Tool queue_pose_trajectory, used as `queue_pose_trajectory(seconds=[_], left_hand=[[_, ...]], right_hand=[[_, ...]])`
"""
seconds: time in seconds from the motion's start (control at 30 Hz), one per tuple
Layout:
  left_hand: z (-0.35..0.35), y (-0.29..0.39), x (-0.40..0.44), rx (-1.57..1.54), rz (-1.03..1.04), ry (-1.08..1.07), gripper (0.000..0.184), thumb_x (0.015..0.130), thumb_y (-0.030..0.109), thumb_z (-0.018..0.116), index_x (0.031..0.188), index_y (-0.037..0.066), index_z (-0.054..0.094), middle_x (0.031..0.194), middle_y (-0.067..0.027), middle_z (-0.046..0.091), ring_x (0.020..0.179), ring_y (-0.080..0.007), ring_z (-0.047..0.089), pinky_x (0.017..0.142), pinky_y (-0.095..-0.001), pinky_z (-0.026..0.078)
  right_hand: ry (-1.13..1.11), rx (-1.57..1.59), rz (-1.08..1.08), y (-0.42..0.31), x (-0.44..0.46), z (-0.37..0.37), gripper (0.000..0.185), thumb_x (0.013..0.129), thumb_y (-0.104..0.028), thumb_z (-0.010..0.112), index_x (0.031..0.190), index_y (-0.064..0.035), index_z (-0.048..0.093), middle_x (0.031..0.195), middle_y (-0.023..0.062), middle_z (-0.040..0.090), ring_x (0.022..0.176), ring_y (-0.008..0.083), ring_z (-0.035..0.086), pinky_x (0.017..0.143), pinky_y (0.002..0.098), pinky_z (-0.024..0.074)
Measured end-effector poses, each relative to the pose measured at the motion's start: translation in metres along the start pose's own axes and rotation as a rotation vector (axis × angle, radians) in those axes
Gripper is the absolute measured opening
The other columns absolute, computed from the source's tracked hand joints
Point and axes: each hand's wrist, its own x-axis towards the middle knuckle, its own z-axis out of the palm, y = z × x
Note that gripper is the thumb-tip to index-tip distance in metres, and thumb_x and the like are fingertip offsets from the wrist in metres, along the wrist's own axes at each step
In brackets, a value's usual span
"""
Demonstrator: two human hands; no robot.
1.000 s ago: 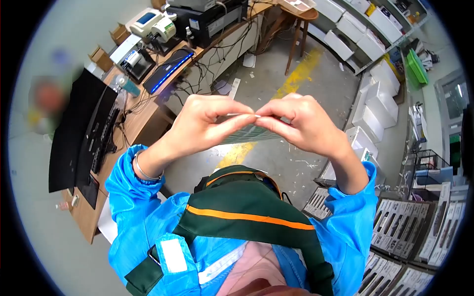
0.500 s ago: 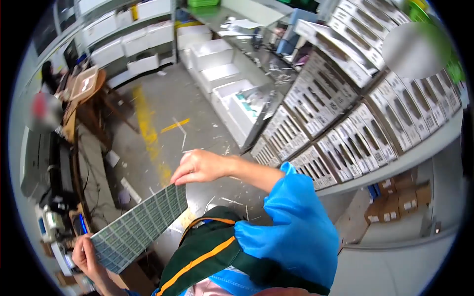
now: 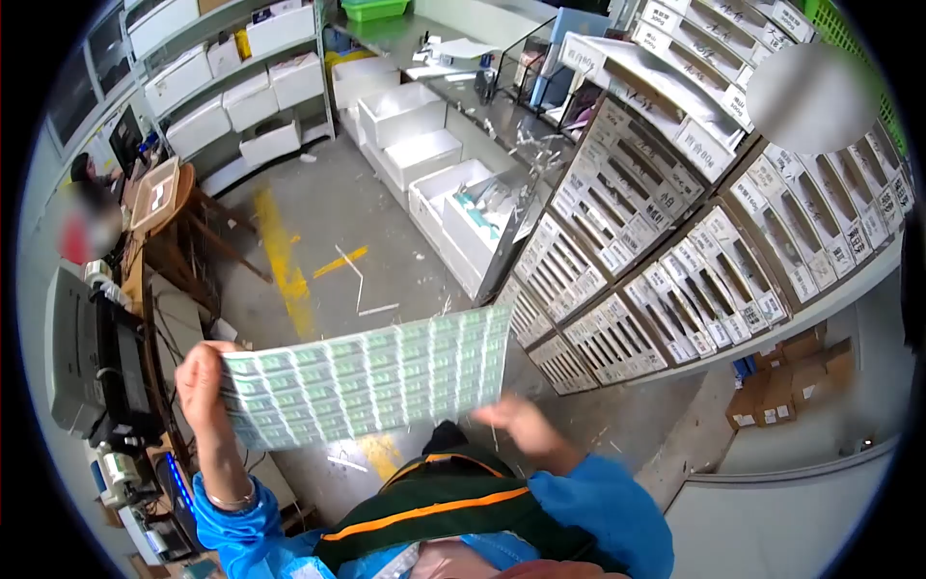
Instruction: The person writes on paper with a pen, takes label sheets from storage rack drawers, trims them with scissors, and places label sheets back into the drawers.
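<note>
A wide sheet of green-and-white printed labels point(image 3: 367, 381), patterned in rows of small rectangles, is spread out in front of me above the floor. My left hand point(image 3: 203, 386) is closed on its left edge, near the upper corner. At the lower right corner of the sheet is my right hand point(image 3: 509, 415), smeared by motion. Its fingertips point left at the sheet's edge, and whether they grip it cannot be made out. Blue sleeves cover both forearms, and a dark green apron point(image 3: 424, 511) with orange trim lies below the sheet.
Racks of narrow labelled boxes point(image 3: 690, 275) rise on the right. White bins point(image 3: 410, 116) stand along a cluttered bench. At left are a printer-like machine point(image 3: 72, 347), a wooden stool point(image 3: 188, 207) with a tray, and a seated person point(image 3: 92, 207). Shelves point(image 3: 231, 96) stand behind.
The sheet has swung up and to the right, from slanted to nearly level and facing me. My left hand has risen; my right hand has moved right and down, from the upper corner to the lower.
</note>
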Motion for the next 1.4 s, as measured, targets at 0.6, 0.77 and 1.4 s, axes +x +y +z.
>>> queue_pose_trajectory(seconds=[0.6,0.77,1.4], left_hand=[[0.243,-0.077,0.022,-0.126,0.291,-0.934,0.055,0.093,0.026,0.04,0.137,-0.003,0.022,0.125,-0.0223,0.047,0.105,-0.0323,0.052,0.089,-0.0386,0.044],[0.313,0.022,-0.086,-0.405,1.081,-1.393,0.078,0.067,0.022,0.067,0.13,-0.007,0.032,0.134,-0.0164,0.037,0.125,-0.0335,0.031,0.104,-0.0414,0.02],[0.46,0.257,-0.592,-0.289,1.403,-2.519,0.019,0.073,0.018,0.072,0.084,0.003,0.066,0.069,-0.0119,0.062,0.059,-0.0255,0.06,0.051,-0.0307,0.045]], right_hand=[[1.111,-0.696,-0.845,-0.126,-0.226,0.112,0.019,0.086,-0.014,0.056,0.102,-0.0045,0.06,0.085,0.0033,0.061,0.072,0.0144,0.053,0.065,0.0269,0.0412],[1.162,-1.208,-0.582,-0.119,-0.298,0.198,0.009,0.082,-0.012,0.057,0.089,-0.006,0.06,0.074,0.0083,0.054,0.075,0.0227,0.049,0.071,0.0354,0.0339],[2.497,-0.73,-0.755,0.012,-0.706,0.346,0.053,0.071,-0.002,0.063,0.121,-0.0028,0.047,0.119,0.0125,0.049,0.118,0.0241,0.041,0.098,0.0348,0.0305]])
